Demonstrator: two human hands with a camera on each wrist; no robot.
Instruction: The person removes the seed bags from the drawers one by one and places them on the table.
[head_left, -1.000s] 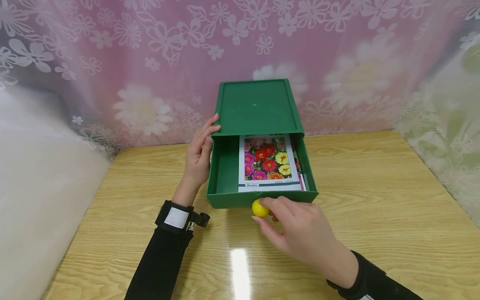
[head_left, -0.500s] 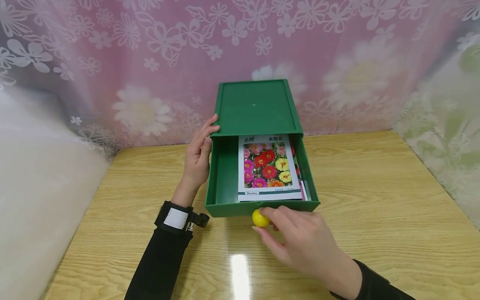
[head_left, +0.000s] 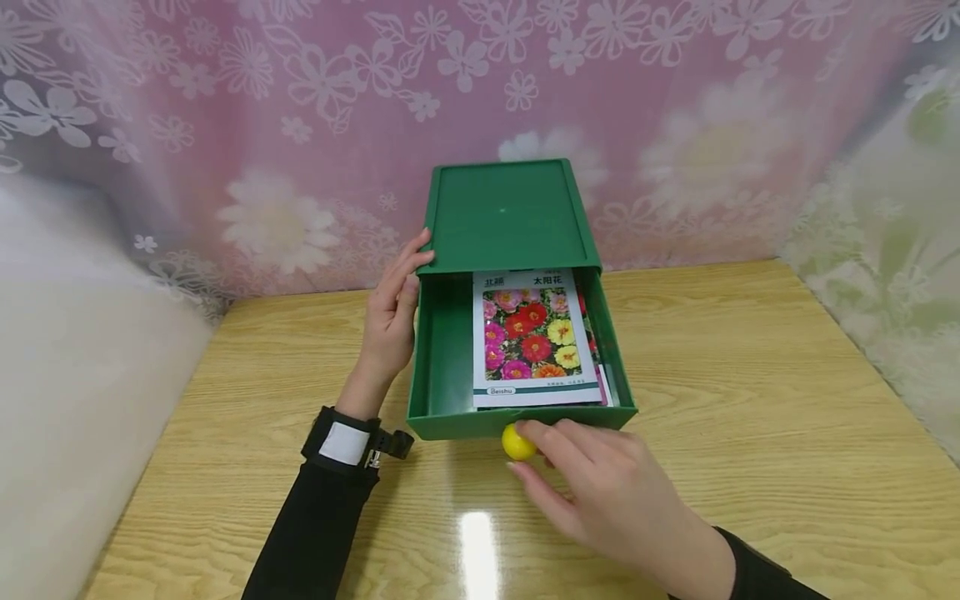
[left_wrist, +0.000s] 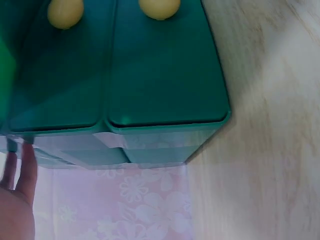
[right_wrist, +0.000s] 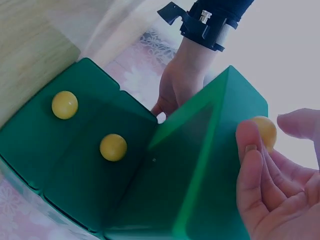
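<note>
A green plastic drawer cabinet (head_left: pixel 506 212) stands on the table with its top drawer (head_left: pixel 446 358) pulled out. Flower seed packets (head_left: pixel 534 342) lie in that drawer, the front one printed with colourful blooms. My right hand (head_left: pixel 607 492) is at the drawer's round yellow knob (head_left: pixel 518 442); its fingers hook behind the knob, while the thumb stands slightly apart. My left hand (head_left: pixel 392 321) rests against the cabinet's left side, fingers extended along it. In the right wrist view, two lower drawers show, each with a yellow knob (right_wrist: pixel 113 147).
The wood-grain table (head_left: pixel 712 367) extends on both sides of the cabinet. A pink floral curtain (head_left: pixel 337 167) hangs right behind it. White sheeting (head_left: pixel 90 400) borders the left, and a pale floral cloth (head_left: pixel 885 242) the right.
The top drawer has slid farther out toward me, with my right hand at its knob. More of the front seed packet shows. My thumb has parted slightly from the knob; my left hand stays put.
</note>
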